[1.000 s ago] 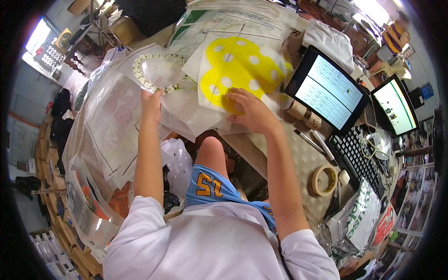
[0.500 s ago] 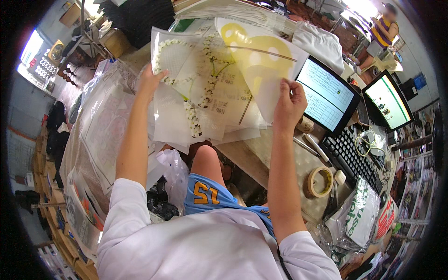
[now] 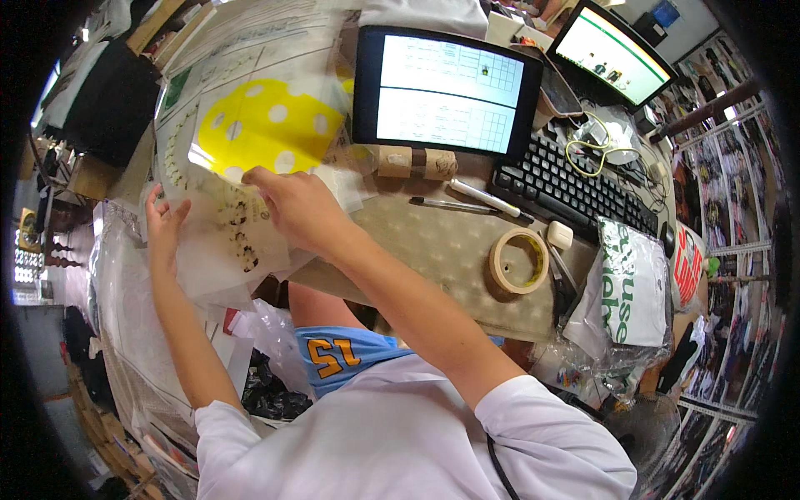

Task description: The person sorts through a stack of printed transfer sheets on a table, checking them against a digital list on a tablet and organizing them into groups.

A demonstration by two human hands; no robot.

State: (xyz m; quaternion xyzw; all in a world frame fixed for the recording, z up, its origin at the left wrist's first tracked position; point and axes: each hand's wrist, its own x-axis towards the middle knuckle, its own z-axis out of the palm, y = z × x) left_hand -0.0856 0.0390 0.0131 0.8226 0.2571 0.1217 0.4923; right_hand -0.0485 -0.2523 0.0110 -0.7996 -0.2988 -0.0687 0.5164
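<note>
A translucent film sheet with a bright yellow, white-spotted shape (image 3: 275,125) lies slanted over other sheets at the left of the table. At its near edge, my right hand (image 3: 304,208) is closed in a pinch on it. My left hand (image 3: 167,229) is beside the left edge of the sheets, thumb and fingers apart, holding nothing that I can see. Beneath the yellow print, a clear sheet with a white flower-chain print (image 3: 242,237) is partly covered by the upper film and my right hand.
Right of the sheets stand a tablet (image 3: 450,92), a monitor (image 3: 612,54) and a black keyboard (image 3: 575,183). Nearer lie cardboard tubes (image 3: 408,162), a marker (image 3: 487,200), a tape roll (image 3: 518,261) and a plastic-wrapped packet (image 3: 625,287). Black cloth (image 3: 104,104) is piled at far left.
The yellow-printed sheet has come down leftward from its raised position, with my right hand following across. My left hand has loosened from the sheets' edge. The view has swung right.
</note>
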